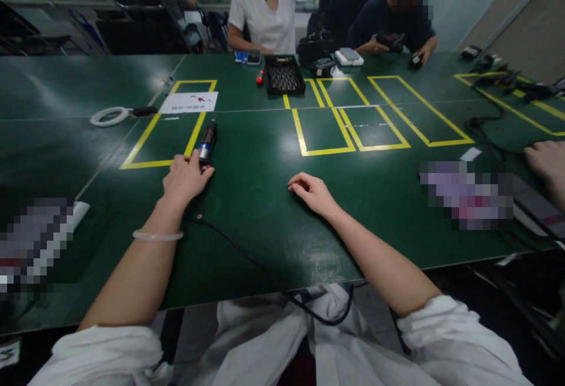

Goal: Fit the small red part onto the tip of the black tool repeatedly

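Observation:
My left hand is on the table at the left, its fingers closed about the rear part of an electric screwdriver. The tool is dark with a blue and silver band, and its tip points away from me. A black cable runs from near that hand over the table edge to my lap. My right hand rests at mid-table with fingers curled together and nothing visible in them.
Yellow tape outlines mark the green table. A black tray of small parts stands at the back, near a red item. A paper sheet and coiled white cable lie left. Another person's hand is at right.

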Motion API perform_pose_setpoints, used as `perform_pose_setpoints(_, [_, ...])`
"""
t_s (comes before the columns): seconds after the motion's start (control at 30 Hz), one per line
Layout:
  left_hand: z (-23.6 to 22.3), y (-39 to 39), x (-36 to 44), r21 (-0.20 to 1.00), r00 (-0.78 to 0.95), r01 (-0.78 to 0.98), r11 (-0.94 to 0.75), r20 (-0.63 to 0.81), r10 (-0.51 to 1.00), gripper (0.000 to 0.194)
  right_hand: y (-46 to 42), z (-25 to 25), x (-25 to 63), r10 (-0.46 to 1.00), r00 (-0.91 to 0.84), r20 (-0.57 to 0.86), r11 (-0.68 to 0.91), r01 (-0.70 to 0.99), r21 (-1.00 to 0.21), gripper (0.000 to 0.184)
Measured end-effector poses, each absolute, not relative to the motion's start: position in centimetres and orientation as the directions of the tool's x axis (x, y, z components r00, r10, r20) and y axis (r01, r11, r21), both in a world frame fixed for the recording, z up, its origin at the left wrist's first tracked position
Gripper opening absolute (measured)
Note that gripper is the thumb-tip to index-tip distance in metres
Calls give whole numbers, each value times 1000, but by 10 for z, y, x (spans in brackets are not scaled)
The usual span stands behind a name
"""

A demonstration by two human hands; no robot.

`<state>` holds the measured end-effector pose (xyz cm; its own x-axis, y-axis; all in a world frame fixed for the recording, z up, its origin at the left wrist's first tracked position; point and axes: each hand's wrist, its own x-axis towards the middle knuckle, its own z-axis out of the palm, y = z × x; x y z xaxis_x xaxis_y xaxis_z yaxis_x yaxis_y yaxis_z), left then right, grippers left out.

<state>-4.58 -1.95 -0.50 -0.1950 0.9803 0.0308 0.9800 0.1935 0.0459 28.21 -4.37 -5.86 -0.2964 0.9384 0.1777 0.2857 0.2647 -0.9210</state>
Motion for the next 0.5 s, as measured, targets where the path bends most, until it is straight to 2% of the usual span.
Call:
perform_pose_setpoints(0.27, [-15, -10, -154, -21, -507, 860, 509, 68, 859, 73, -44, -60, 282, 930, -319, 182, 281, 300, -912, 14])
perform_pose_setpoints(0.5, [-22, -22, -184, -104, -589, 793, 600, 121, 799, 67, -44, -60, 281, 925, -336, 178, 288, 315, -904, 13])
